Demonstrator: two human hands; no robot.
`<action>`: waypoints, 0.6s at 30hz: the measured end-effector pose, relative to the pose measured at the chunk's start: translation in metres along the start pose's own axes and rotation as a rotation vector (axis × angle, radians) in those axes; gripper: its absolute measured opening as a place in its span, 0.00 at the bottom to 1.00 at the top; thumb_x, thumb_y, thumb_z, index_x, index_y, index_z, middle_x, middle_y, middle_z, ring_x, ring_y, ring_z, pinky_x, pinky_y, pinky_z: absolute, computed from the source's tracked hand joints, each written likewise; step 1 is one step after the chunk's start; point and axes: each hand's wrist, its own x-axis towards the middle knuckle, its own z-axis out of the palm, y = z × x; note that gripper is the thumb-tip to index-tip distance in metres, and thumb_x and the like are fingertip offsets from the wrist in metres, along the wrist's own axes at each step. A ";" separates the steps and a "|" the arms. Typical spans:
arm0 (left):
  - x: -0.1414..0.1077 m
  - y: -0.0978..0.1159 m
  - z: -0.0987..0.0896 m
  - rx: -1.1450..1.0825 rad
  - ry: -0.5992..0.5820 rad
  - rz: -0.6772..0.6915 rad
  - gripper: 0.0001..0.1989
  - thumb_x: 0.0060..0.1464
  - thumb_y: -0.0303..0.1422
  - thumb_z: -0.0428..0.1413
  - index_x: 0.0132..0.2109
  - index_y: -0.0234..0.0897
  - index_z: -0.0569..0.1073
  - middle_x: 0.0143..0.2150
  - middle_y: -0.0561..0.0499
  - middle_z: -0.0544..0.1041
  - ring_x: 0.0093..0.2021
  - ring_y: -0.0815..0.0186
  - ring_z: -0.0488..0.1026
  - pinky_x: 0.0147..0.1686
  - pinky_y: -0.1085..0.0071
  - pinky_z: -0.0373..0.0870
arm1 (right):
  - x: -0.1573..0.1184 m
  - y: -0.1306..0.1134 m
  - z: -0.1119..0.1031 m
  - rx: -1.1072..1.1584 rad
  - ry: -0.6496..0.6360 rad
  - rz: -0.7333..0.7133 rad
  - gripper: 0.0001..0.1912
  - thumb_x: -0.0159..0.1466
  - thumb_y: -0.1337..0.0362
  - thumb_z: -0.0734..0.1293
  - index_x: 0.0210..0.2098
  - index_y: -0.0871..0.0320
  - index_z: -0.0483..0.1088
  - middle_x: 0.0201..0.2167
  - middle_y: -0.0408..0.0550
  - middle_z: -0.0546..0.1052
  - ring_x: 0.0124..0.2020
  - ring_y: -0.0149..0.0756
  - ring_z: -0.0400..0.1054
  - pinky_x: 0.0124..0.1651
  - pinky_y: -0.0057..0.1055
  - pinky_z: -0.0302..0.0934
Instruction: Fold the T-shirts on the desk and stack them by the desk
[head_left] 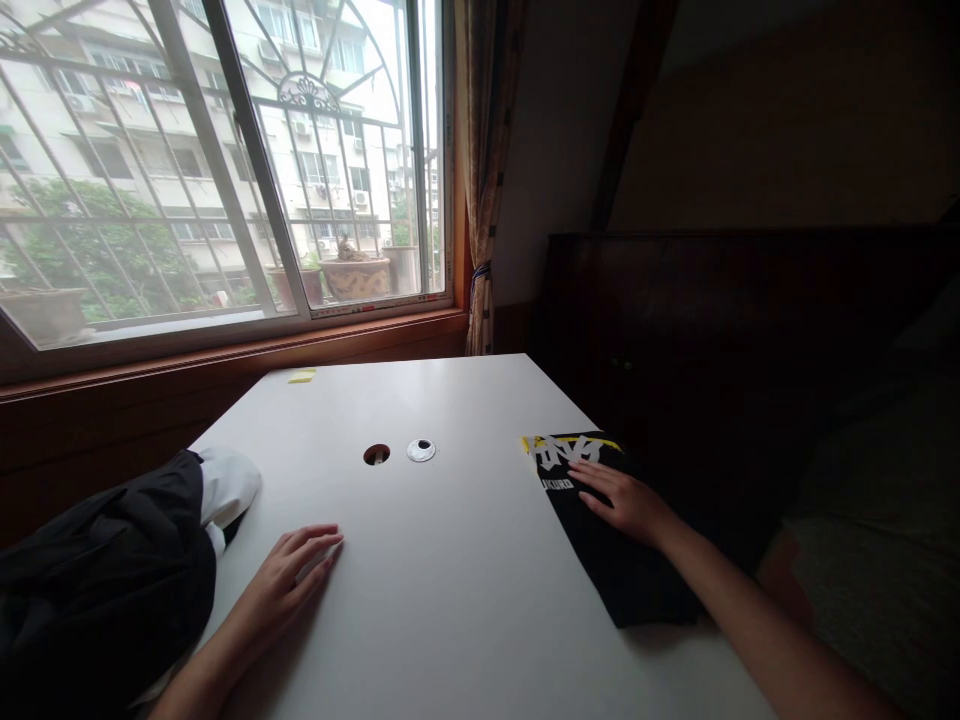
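Observation:
My right hand (pixel 619 498) lies flat, fingers spread, on a folded black garment (pixel 600 560) at the right edge of the white table (pixel 442 600). White lettering and a yellow stripe show on that garment's far end. My left hand (pixel 289 575) rests on or just over the tabletop at the left, fingers stretched out, holding nothing. Left of it a heap of dark and white clothing (pixel 127 570) lies over the table's left edge. The lower part of the heap runs out of view.
In the tabletop are a round cable hole (pixel 376 455) and, beside it, a silvery round cap (pixel 421 450). A piece of yellow tape (pixel 302 376) sticks near the far left corner. Beyond stand a barred window (pixel 225 170), a tied curtain (pixel 484 200) and a dark wooden panel (pixel 675 300).

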 end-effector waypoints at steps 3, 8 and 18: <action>0.000 0.000 0.000 0.001 -0.007 0.002 0.17 0.66 0.44 0.52 0.57 0.52 0.78 0.59 0.49 0.77 0.58 0.54 0.74 0.57 0.56 0.75 | 0.000 0.001 0.001 0.017 0.005 0.011 0.24 0.71 0.54 0.61 0.63 0.51 0.71 0.65 0.47 0.70 0.68 0.48 0.61 0.71 0.50 0.56; 0.001 0.001 -0.001 0.002 -0.012 -0.004 0.16 0.66 0.44 0.52 0.57 0.54 0.78 0.59 0.50 0.77 0.58 0.55 0.74 0.57 0.56 0.75 | -0.001 0.004 0.004 0.023 0.016 0.017 0.23 0.71 0.54 0.62 0.63 0.50 0.71 0.65 0.47 0.70 0.68 0.48 0.61 0.70 0.51 0.57; -0.001 0.003 -0.001 0.019 -0.028 -0.005 0.16 0.67 0.43 0.52 0.57 0.53 0.77 0.60 0.50 0.76 0.59 0.55 0.72 0.58 0.57 0.74 | -0.001 0.003 0.006 -0.008 0.009 0.026 0.25 0.70 0.54 0.61 0.64 0.53 0.70 0.66 0.48 0.69 0.68 0.47 0.61 0.70 0.49 0.57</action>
